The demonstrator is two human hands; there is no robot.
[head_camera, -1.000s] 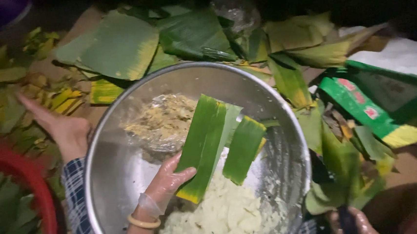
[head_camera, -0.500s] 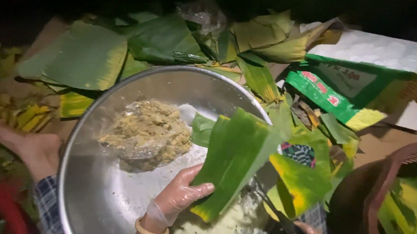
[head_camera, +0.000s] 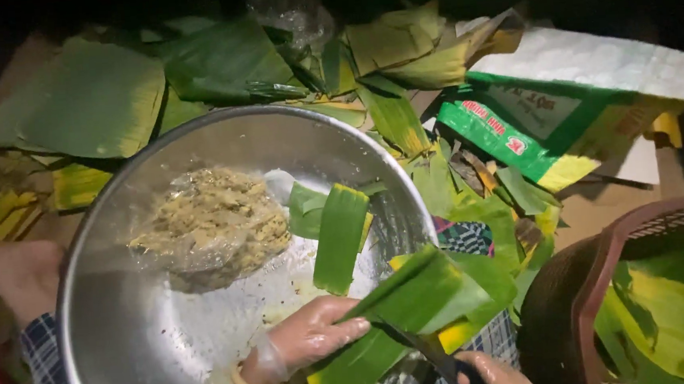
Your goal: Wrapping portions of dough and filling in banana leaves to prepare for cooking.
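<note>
Two hands work a green leaf [head_camera: 414, 311] at the near edge of my view: the left hand [head_camera: 312, 338], gloved, pinches it over the steel bowl [head_camera: 118, 312], while the right hand [head_camera: 491, 374] grips scissors [head_camera: 430, 354] against it. Another leaf strip [head_camera: 339, 236] lies in the bowl beside a yellowish mash [head_camera: 216, 221], with a brown basket [head_camera: 598, 294] at near right.

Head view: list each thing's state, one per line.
Left hand: gloved, gripping the leaf strip.
Right hand: holds dark scissors, blades at the strip.
Leaf strip: held flat over the bowl's edge.
Steel bowl: holds a filling mound.
Basket: holds leaves.
</note>
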